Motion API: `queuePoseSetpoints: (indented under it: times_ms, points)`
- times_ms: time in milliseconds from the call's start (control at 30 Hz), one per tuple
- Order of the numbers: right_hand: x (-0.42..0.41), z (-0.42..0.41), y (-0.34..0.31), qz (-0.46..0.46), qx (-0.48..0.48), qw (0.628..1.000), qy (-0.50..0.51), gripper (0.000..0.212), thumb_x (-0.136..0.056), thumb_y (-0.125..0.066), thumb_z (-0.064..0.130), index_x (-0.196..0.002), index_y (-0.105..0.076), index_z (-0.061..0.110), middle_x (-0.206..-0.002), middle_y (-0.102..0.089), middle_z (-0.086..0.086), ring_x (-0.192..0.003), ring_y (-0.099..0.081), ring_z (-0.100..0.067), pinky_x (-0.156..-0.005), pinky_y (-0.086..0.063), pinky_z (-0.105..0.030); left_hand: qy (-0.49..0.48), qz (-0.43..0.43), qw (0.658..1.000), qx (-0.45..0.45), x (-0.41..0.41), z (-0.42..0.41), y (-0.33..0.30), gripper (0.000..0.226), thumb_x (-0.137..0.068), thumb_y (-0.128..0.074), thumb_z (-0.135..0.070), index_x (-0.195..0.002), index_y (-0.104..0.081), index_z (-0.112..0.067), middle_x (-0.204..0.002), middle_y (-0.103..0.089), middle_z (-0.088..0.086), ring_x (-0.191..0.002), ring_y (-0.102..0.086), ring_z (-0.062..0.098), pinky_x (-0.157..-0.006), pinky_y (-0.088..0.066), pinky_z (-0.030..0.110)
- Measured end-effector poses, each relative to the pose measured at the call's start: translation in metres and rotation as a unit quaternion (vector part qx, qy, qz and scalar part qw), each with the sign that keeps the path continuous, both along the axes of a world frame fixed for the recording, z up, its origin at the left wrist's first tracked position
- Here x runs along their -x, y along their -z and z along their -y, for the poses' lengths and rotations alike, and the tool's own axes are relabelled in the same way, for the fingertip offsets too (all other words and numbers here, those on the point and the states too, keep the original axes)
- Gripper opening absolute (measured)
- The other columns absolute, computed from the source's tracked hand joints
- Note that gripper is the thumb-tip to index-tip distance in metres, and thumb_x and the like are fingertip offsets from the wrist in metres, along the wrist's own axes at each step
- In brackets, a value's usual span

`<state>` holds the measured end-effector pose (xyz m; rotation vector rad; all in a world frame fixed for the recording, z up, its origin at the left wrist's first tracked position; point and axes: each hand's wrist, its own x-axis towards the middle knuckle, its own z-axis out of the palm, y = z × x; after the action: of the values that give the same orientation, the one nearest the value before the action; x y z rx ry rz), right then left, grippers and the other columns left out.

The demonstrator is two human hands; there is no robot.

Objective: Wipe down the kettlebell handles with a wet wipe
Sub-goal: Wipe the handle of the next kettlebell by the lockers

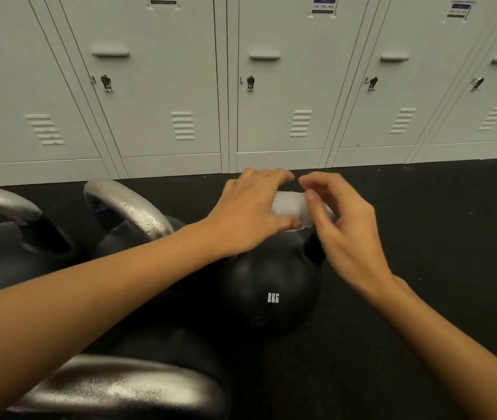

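Wet wipe: a white wet wipe lies wrapped over the top of the handle of the 8KG kettlebell, between the two hands.
Left hand: the left hand reaches in from the left, fingers arched over the top of the wipe and thumb under it, grasping the wipe against the handle.
Right hand: the right hand comes in from the right, thumb and fingertips pinching the wipe's right edge; it is blurred, so the exact contact is hard to make out.
8KG kettlebell: black, round, standing on the dark floor directly below both hands; only a dark stub of the handle shows just under the right hand's fingers, the rest being covered.
Second kettlebell: just left of the left wrist, its silver handle beaded with droplets.
Third kettlebell: further left of the left forearm, with a grey handle on a black body.
Fourth kettlebell: below the left forearm, nearest the camera, showing a broad shiny handle.
Lockers: a row of pale grey lockers stands beyond the hands, with doors closed.
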<state>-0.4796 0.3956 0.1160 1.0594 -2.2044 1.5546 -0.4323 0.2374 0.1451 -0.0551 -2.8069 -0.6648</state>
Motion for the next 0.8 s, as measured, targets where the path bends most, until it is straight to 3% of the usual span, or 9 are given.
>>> queuePoseSetpoints:
  times_ms: [67,133,200,300,400,500,633,700,800]
  points:
    - [0.004,0.006,0.006,-0.041,-0.058,0.997,-0.018,0.025,-0.101,-0.053,0.013,-0.122,-0.065,0.018,-0.119,-0.065,0.009,-0.113,-0.057,-0.001,-0.098,-0.045,-0.021,-0.011,0.026,0.999,0.014,-0.011,0.012,0.003,0.071,-0.081,-0.069,-0.048,-0.141,-0.039,-0.025,-0.138,-0.045,-0.007,-0.127,-0.033,0.016,-0.102,-0.028,0.037]
    - [0.01,0.008,0.014,-0.097,-0.116,0.989,-0.003,0.028,-0.102,-0.052,0.024,-0.127,-0.065,0.021,-0.123,-0.063,0.009,-0.118,-0.056,-0.003,-0.102,-0.043,-0.036,-0.022,0.051,0.998,0.019,-0.022,0.023,0.007,0.075,-0.082,-0.068,-0.047,-0.144,-0.033,-0.024,-0.139,-0.042,-0.005,-0.127,-0.03,0.017,-0.104,-0.028,0.036]
    - [0.013,0.004,0.02,-0.1,-0.109,0.989,0.014,0.029,-0.102,-0.05,0.028,-0.125,-0.065,0.022,-0.122,-0.063,0.012,-0.118,-0.055,-0.004,-0.102,-0.043,-0.041,-0.033,0.075,0.997,0.001,-0.031,0.031,0.011,0.078,-0.084,-0.068,-0.043,-0.147,-0.028,-0.021,-0.14,-0.04,-0.002,-0.126,-0.03,0.017,-0.104,-0.028,0.029]
    - [0.01,-0.007,0.023,0.012,-0.033,0.999,0.019,0.026,-0.103,-0.048,0.025,-0.122,-0.066,0.022,-0.12,-0.064,0.015,-0.116,-0.057,-0.001,-0.1,-0.044,-0.026,-0.047,0.126,0.99,-0.031,-0.043,0.033,0.014,0.087,-0.085,-0.068,-0.041,-0.151,-0.016,-0.02,-0.144,-0.034,0.002,-0.13,-0.028,0.018,-0.099,-0.024,0.022]
    - [0.006,-0.019,0.035,0.128,0.02,0.99,0.046,0.027,-0.105,-0.044,0.029,-0.119,-0.066,0.024,-0.11,-0.067,0.016,-0.105,-0.06,-0.001,-0.084,-0.045,-0.013,-0.068,0.193,0.977,-0.053,-0.047,0.032,0.013,0.104,-0.085,-0.067,-0.046,-0.154,0.005,-0.018,-0.157,-0.017,0.007,-0.144,-0.017,0.026,-0.112,-0.022,0.035]
    - [0.001,-0.027,0.05,0.189,0.043,0.979,0.069,0.027,-0.105,-0.04,0.029,-0.114,-0.066,0.03,-0.1,-0.067,0.019,-0.097,-0.061,0.002,-0.078,-0.044,-0.01,-0.101,0.226,0.963,-0.106,-0.048,0.032,0.014,0.111,-0.084,-0.068,-0.047,-0.153,0.012,-0.016,-0.16,-0.009,0.01,-0.147,-0.013,0.028,-0.115,-0.021,0.039]
    - [-0.004,-0.023,0.042,0.168,0.046,0.983,0.059,0.031,-0.104,-0.043,0.032,-0.126,-0.064,0.026,-0.115,-0.067,0.017,-0.11,-0.058,0.004,-0.087,-0.044,-0.008,-0.143,0.272,0.93,-0.202,-0.048,0.039,0.027,0.104,-0.077,-0.075,-0.047,-0.151,-0.008,-0.017,-0.147,-0.037,0.011,-0.132,-0.042,0.027,-0.111,-0.035,0.04]
    - [-0.003,-0.012,0.03,0.098,0.006,0.994,0.052,0.032,-0.103,-0.048,0.03,-0.131,-0.062,0.024,-0.124,-0.063,0.014,-0.118,-0.055,0.003,-0.097,-0.042,-0.013,-0.146,0.292,0.913,-0.246,-0.049,0.043,0.033,0.091,-0.074,-0.078,-0.045,-0.143,-0.025,-0.018,-0.135,-0.049,0.008,-0.118,-0.054,0.025,-0.104,-0.044,0.043]
    - [0.0,0.006,0.02,-0.012,-0.095,0.995,0.029,0.031,-0.103,-0.048,0.029,-0.133,-0.059,0.027,-0.131,-0.057,0.017,-0.127,-0.043,0.006,-0.111,-0.033,-0.025,-0.141,0.313,0.894,-0.289,-0.051,0.044,0.037,0.085,-0.075,-0.079,-0.04,-0.141,-0.031,-0.016,-0.131,-0.053,0.004,-0.115,-0.056,0.022,-0.103,-0.046,0.041]
